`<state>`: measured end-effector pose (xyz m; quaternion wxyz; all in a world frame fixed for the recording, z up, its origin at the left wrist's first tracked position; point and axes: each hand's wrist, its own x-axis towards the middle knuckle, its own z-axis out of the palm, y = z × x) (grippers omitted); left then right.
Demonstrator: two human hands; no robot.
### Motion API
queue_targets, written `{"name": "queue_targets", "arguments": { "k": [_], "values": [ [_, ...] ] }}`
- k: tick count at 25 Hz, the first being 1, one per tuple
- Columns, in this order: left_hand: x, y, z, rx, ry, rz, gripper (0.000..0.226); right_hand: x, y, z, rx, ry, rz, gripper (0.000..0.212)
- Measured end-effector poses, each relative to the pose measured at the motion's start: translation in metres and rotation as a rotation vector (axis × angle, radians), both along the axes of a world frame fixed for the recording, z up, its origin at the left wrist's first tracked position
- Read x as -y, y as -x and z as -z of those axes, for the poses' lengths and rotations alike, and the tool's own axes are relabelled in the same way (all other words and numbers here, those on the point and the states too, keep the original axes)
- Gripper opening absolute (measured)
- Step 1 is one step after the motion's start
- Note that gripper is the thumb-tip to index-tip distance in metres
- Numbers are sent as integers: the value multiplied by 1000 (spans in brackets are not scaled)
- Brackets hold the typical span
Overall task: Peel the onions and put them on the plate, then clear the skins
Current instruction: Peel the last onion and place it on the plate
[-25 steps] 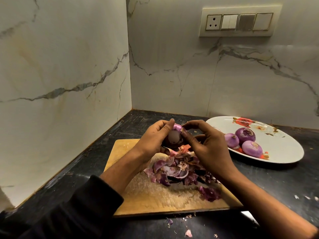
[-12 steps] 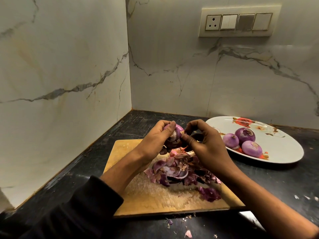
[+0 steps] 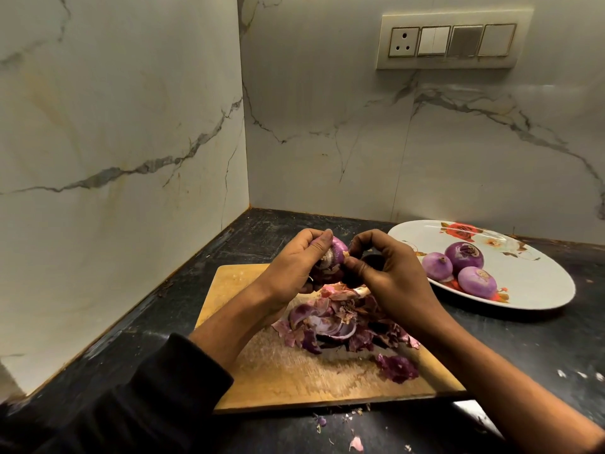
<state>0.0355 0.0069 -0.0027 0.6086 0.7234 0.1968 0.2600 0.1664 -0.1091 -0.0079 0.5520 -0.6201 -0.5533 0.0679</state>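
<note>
Onion number four mid-peel, over the cutting board (image 3: 262, 371)

Left hand (image 3: 288, 267) fingers curl round the half-peeled onion (image 3: 334, 257), right hand (image 3: 386, 273) pinches a flap of skin at its side. The skin looks papery and tear-prone, the bulb firm but slick, so grab loose edges. Three peeled onions (image 3: 465, 255) are already on the plate (image 3: 540, 290); skins (image 3: 340, 326) are piled below.

A rectangular wooden cutting board (image 3: 262, 371) lies on the dark stone counter (image 3: 523, 348), near the corner where two marble walls meet. On the board sits a heap of purple onion skins (image 3: 343, 326); above it, two hands meet — the left hand (image 3: 294, 267) grips a purple onion (image 3: 335, 253), the right hand (image 3: 389, 273) just beside it. To the right, on the counter, stands an oval white flowered plate (image 3: 537, 283) — three peeled purple onions (image 3: 465, 255) lie in it, touching. Behind the plate, a switch panel (image 3: 451, 40) is set in the wall.
</note>
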Motion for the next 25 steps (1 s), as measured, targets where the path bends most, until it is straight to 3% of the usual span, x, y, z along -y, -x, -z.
{"name": "queue_targets", "arguments": {
  "k": [9,15,18,23,25],
  "values": [
    [-3,-1,1,17,42,4,42,-2,2,3,49,-56,-3,24],
    [-4,-2,1,68,123,34,45,-2,5,5,93,-102,32,21],
    [-5,-3,1,73,104,7,47,-1,5,4,43,-131,38,9],
    [-4,-3,1,104,112,1,41,-1,7,3,-42,-122,32,15],
    [-5,-2,1,98,105,4,43,1,6,2,10,-90,12,28]
  ]
}}
